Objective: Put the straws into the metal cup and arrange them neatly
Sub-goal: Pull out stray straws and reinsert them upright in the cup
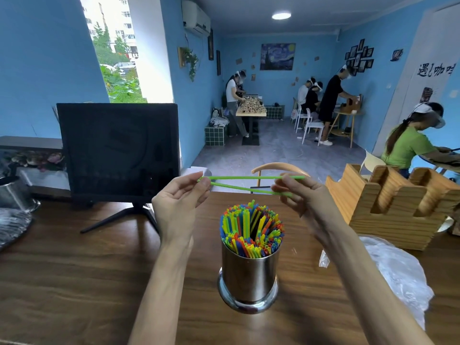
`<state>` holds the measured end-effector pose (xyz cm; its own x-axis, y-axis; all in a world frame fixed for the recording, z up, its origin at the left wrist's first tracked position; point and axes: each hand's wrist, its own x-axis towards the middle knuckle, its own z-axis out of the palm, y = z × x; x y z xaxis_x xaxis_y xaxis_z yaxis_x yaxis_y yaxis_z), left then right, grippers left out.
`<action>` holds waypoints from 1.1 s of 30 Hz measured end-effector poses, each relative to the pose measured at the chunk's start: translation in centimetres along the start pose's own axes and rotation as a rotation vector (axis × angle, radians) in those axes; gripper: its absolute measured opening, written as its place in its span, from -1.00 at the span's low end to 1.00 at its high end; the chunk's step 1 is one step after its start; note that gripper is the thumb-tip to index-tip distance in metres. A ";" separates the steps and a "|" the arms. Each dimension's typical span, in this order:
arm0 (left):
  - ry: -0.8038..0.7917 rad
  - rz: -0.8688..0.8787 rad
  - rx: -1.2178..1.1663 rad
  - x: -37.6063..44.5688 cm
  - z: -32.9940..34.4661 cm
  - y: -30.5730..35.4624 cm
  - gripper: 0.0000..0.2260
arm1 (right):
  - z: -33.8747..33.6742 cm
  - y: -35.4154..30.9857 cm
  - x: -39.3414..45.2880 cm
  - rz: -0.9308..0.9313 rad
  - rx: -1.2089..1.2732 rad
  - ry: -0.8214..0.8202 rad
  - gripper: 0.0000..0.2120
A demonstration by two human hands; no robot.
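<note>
Both hands, left hand and right hand, pinched what looked like two green straws crosswise above the metal cup.

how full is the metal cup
Nearly full: coloured straws pack the upright metal cup, leaving a small gap at the centre.

We see a dark brown wooden surface with a visible grain. On it, near the middle, stands a metal cup, upright and packed with coloured straws. Behind it to the left a black monitor rests on its splayed stand. At the right sit a slotted wooden holder and, nearer us, crumpled clear plastic wrap. At the far left edge stands a second metal container.
</note>
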<state>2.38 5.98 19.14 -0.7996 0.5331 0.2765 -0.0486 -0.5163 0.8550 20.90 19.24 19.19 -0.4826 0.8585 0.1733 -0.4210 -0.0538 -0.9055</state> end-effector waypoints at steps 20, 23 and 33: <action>-0.146 0.035 -0.001 -0.9 1.2 1.4 -0.88 | 5.8 -0.2 -0.9 -0.411 -0.964 -0.393 -0.78; -0.185 0.017 0.064 -0.7 0.9 1.2 -0.84 | 5.6 -0.3 -0.9 -0.421 -1.008 -0.409 -0.75; -0.114 -0.005 0.107 0.0 0.9 0.0 -0.90 | 3.5 -0.5 -0.4 -0.234 -0.951 -0.254 -0.78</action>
<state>2.92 6.53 19.52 -0.7264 0.6110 0.3148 0.0165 -0.4424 0.8967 18.64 17.08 20.97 -0.6624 0.6554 0.3630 0.2071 0.6258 -0.7520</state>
